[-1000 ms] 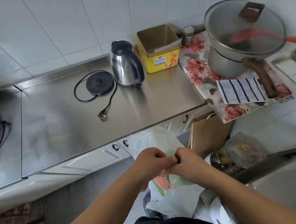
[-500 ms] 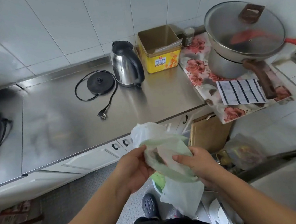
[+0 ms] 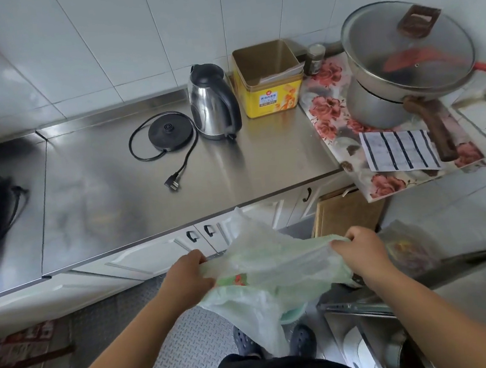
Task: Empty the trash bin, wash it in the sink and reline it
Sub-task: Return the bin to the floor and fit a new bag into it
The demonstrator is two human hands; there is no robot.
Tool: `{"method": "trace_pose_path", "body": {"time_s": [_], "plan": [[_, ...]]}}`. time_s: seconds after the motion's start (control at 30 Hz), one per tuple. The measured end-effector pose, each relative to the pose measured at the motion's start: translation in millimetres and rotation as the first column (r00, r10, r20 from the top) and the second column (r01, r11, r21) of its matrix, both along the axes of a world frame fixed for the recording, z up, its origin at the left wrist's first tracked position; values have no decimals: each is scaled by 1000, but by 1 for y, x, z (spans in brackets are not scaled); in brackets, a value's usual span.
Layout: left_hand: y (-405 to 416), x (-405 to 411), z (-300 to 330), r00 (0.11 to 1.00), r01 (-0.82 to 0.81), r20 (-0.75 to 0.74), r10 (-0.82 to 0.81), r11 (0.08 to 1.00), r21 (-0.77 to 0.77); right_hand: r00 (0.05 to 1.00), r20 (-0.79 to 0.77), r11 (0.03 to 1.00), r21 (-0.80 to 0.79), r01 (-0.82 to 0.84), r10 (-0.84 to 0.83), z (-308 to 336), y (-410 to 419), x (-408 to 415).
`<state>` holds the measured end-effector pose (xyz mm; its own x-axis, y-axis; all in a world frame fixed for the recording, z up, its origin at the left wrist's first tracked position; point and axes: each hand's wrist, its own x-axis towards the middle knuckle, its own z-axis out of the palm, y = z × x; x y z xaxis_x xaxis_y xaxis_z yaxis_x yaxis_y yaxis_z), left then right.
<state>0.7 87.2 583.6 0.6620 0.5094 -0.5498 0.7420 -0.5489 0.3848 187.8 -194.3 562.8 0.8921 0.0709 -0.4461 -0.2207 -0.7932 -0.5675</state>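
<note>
A thin, pale green, see-through plastic bag (image 3: 263, 274) is stretched wide in front of me, below the counter's edge. My left hand (image 3: 185, 276) grips its left rim and my right hand (image 3: 359, 251) grips its right rim, so the mouth is pulled open between them. The bag's lower part hangs down toward my dark clogs (image 3: 301, 341). A light green rim (image 3: 293, 316) peeks out under the bag; I cannot tell whether it is the trash bin.
A steel counter (image 3: 263, 163) holds a kettle (image 3: 213, 101), its base and cord (image 3: 170, 133) and a yellow tin (image 3: 269, 79). A lidded pan (image 3: 402, 56) sits on a floral mat at the right. A sink edge (image 3: 460, 269) lies right of me, cabinet doors ahead.
My hands were together at the bag's top, then moved apart sideways. The bag now spreads wide between them instead of hanging bunched.
</note>
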Motion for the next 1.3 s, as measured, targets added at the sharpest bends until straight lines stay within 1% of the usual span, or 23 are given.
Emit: {"method": "trace_pose_path", "body": {"time_s": [0.1, 0.2, 0.27, 0.3, 0.33, 0.37, 0.4, 0.47, 0.5, 0.57, 0.6, 0.63, 0.7, 0.77, 0.83, 0.93, 1.03, 1.1, 1.17, 1.23, 1.3], "plan": [[9, -4, -11, 999, 1, -51, 5, 994, 114, 999, 11, 997, -53, 50, -50, 0, -13, 7], [17, -8, -20, 991, -64, -106, 82, 985, 157, 995, 8, 994, -43, 98, -98, -3, -25, 12], [21, -10, -27, 981, -132, -119, 151, 980, 150, 980, -22, 980, -26, 195, -196, -6, -33, 14], [21, -10, -29, 974, -180, -116, 196, 975, 133, 960, -59, 962, 7, 273, -272, -8, -36, 16], [20, -11, -31, 962, -244, -103, 254, 964, 103, 922, -123, 924, 64, 377, -367, -10, -40, 18], [18, -11, -33, 939, -328, -86, 332, 943, 58, 856, -223, 854, 138, 502, -467, -12, -43, 19], [15, -11, -35, 905, -422, -68, 421, 907, -4, 766, -348, 755, 201, 624, -540, -13, -45, 19], [4, -11, -36, 819, -572, -58, 571, 805, -157, 599, -549, 562, 260, 785, -583, -10, -48, 15], [-3, -10, -36, 786, -610, -47, 617, 759, -227, 553, -612, 491, 290, 822, -565, -10, -48, 13], [-20, -9, -34, 754, -620, -1, 656, 712, -329, 520, -693, 380, 365, 850, -499, -12, -47, 9], [-29, -8, -33, 765, -597, 21, 644, 721, -352, 510, -721, 341, 385, 858, -470, -12, -46, 7], [-38, -8, -33, 794, -556, 37, 606, 751, -355, 507, -738, 322, 397, 860, -445, -13, -44, 5], [-59, -10, -36, 870, -454, 43, 492, 831, -321, 539, -747, 332, 433, 838, -389, -20, -42, 1], [-79, -11, -43, 905, -399, 18, 425, 864, -307, 587, -738, 369, 471, 801, -333, -30, -40, -4], [-96, -8, -54, 913, -391, -17, 407, 863, -319, 592, -745, 378, 476, 794, -306, -42, -41, -9], [-114, 0, -73, 905, -418, -67, 419, 851, -317, 579, -737, 367, 461, 808, -348, -61, -43, -16], [-120, 5, -101, 875, -482, -123, 468, 821, -305, 613, -698, 412, 468, 782, -371, -87, -42, -27], [-120, 10, -128, 846, -531, -172, 505, 770, -353, 632, -681, 454, 460, 763, -371, -111, -40, -36], [-119, 12, -163, 802, -591, -208, 560, 695, -409, 629, -674, 507, 414, 756, -387, -141, -39, -46], [-118, 15, -204, 745, -647, -241, 623, 584, -491, 627, -673, 576, 351, 738, -392, -175, -40, -54], [-119, 23, -252, 697, -681, -319, 642, 452, -576, 646, -659, 634, 320, 704, -385, -217, -41, -57]]}}
